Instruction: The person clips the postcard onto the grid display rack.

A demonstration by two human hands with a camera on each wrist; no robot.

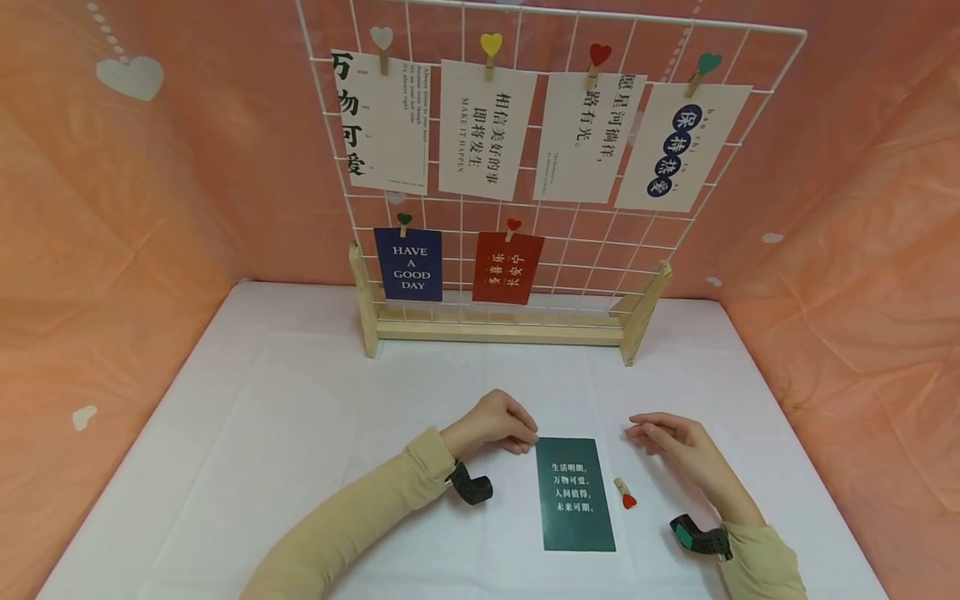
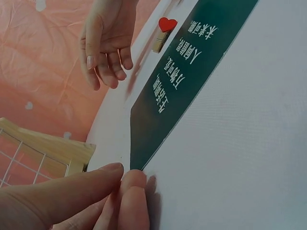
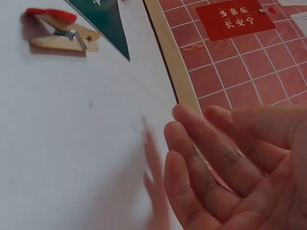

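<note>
A dark green card (image 1: pixel 574 496) with white printed characters lies on the white table. At its upper left corner, my left hand (image 1: pixel 498 422) pinches the card between thumb and fingertips; in the left wrist view the very corner is hidden by the fingers (image 2: pixel 133 180). My right hand (image 1: pixel 678 446) hovers to the right of the card, fingers loosely bent with nothing in them. A small wooden clothespin with a red heart (image 1: pixel 625 492) rests between the card and the right hand; it appears on its side in the right wrist view, beside the right hand (image 3: pixel 230 167).
Behind the hands stands a white wire grid (image 1: pixel 577 250) on a wooden base (image 1: pixel 498 332). Heart clips hold several white cards on its upper part, with a blue card (image 1: pixel 409 265) and a red card (image 1: pixel 507 268) below. Orange cloth (image 1: pixel 135 275) encloses the table (image 1: pixel 300 392).
</note>
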